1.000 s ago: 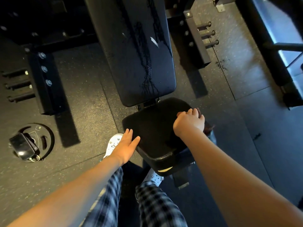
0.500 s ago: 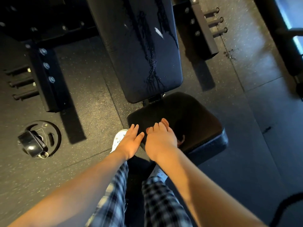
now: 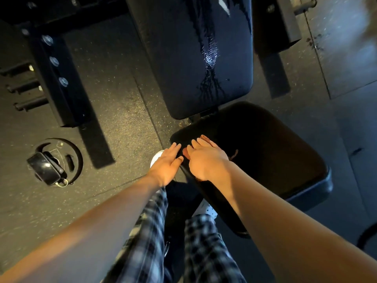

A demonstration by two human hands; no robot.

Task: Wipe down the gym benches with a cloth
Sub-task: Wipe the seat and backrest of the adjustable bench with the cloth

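The right grip (image 3: 206,160), a bare hand, lies palm down on the near left corner of the bench's seat pad (image 3: 275,160). Its fingers are straight and pressed together, flattening the cloth (image 3: 235,154) beneath it. The cloth is almost wholly hidden. Only a thin reddish-brown edge curls out beside the wrist, so its shape and its long axis cannot be told.

The left grip (image 3: 166,164) sits just beside it with fingers straight and slightly spread. It holds nothing, and its fingertips reach the seat pad's left edge.

The bench runs lengthwise away from the person, with the seat pad nearest and the long back pad (image 3: 173,58) beyond it up the frame. Wet streaks (image 3: 210,58) run along the back pad's length and branch out near its lower end.

Below the arms are plaid trousers (image 3: 146,231) and a white shoe (image 3: 156,158) on the speckled rubber floor (image 3: 114,99).

To the left stands a black rack post (image 3: 55,62) with bolts and side pegs. Nearer lies a weight plate (image 3: 75,158) with a dark glossy object (image 3: 44,168) on it. The plate's pale markings are too small to read.
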